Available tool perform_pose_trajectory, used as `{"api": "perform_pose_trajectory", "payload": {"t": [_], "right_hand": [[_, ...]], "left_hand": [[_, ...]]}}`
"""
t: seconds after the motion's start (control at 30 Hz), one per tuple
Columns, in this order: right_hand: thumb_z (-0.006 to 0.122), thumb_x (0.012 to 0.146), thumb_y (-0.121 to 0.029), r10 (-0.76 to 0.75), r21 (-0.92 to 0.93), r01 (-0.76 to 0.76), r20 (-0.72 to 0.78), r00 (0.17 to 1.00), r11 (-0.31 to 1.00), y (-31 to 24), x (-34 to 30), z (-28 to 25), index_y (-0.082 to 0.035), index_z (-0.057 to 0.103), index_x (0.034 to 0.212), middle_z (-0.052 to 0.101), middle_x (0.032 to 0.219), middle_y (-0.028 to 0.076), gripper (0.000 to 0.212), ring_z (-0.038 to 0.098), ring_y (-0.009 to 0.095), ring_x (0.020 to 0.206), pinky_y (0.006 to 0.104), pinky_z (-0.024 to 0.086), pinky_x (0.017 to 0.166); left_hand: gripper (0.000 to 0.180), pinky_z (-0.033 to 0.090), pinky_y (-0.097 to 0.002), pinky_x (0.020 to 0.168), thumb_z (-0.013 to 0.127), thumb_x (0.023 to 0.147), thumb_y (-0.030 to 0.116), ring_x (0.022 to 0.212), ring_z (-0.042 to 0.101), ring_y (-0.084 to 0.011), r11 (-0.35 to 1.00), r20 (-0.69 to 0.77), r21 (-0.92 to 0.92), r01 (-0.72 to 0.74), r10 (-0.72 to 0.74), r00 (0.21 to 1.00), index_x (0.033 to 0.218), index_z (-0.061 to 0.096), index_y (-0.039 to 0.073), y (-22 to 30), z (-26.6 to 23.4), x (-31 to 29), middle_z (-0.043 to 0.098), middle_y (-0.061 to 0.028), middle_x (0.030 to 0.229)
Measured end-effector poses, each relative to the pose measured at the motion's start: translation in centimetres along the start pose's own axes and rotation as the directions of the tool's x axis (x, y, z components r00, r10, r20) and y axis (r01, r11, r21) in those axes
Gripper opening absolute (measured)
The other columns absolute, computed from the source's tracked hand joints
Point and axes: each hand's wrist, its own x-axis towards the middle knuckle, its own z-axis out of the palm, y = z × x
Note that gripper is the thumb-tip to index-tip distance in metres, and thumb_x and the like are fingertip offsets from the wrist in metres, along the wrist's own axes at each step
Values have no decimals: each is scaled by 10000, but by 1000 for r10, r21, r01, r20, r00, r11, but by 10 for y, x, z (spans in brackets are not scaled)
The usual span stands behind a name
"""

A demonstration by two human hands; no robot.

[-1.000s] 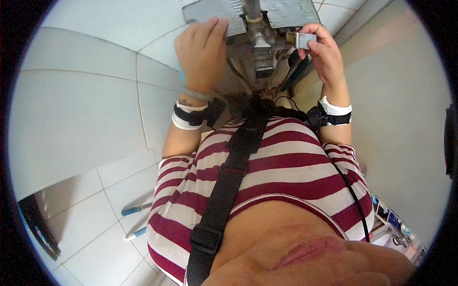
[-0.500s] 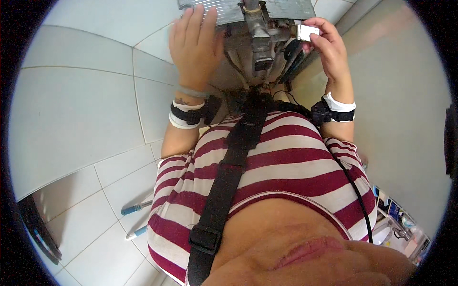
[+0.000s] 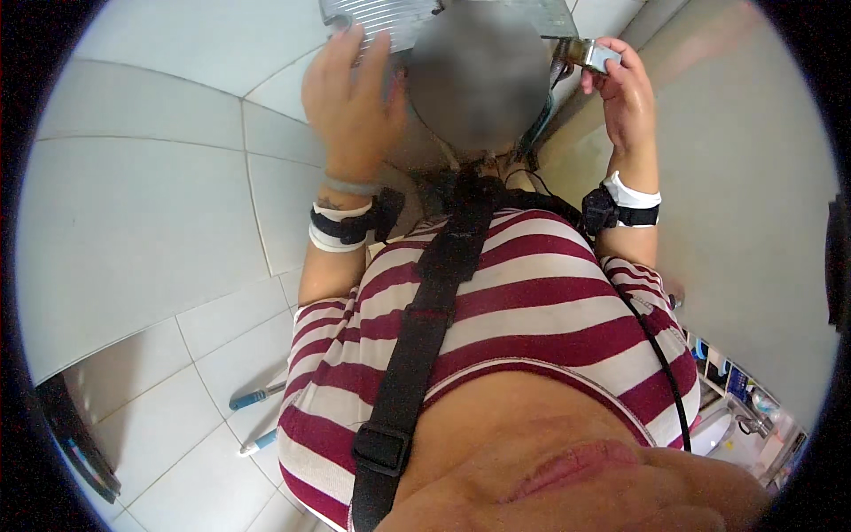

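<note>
My left hand (image 3: 353, 102) has its fingers stretched out and apart, against or just in front of a ribbed grey sheet (image 3: 403, 25) at the top; whether the fingertips press on it I cannot tell. My right hand (image 3: 628, 97) pinches a small silver-and-white rectangular piece (image 3: 605, 58) between thumb and fingers. A short brownish part adjoins that piece on its left, beside the edge of the grey metal panel (image 3: 557, 19). Between my hands a round blurred patch hides the middle of the fixture.
White tiled wall (image 3: 160, 195) rises close on the left, with a pale smooth surface (image 3: 745, 222) on the right. Two blue-ended tools (image 3: 251, 399) lie at the lower left, near a dark curved object (image 3: 80, 439). A shelf with small items (image 3: 736, 381) stands lower right.
My right hand has moved slightly right with the rectangular piece, which is now tilted. My left hand has shifted a little left and down. A blurred patch now covers the fixture's middle.
</note>
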Motion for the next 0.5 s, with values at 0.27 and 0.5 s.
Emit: {"api": "perform_pose_trajectory", "payload": {"t": [0.27,0.5], "right_hand": [[499,938,-241,143,341,-140,16,990,930,22,2,-62,-4,588,1052,645,951,130,277,643,233,795,355,557,646],[678,834,-160,49,-279,-64,-58,997,958,38,1,-29,-48,646,982,657,936,88,189,652,190,849,296,530,659]], "left_hand": [[440,418,-419,914,731,760,186,1092,545,-291,998,13,69,-10,9,1000,1178,618,109,-3,-7,16,587,-90,1200],[470,429,-418,916,728,773,166,1081,555,-319,1000,39,16,11,-11,999,1216,593,82,-7,-2,5,581,-143,1224]]}}
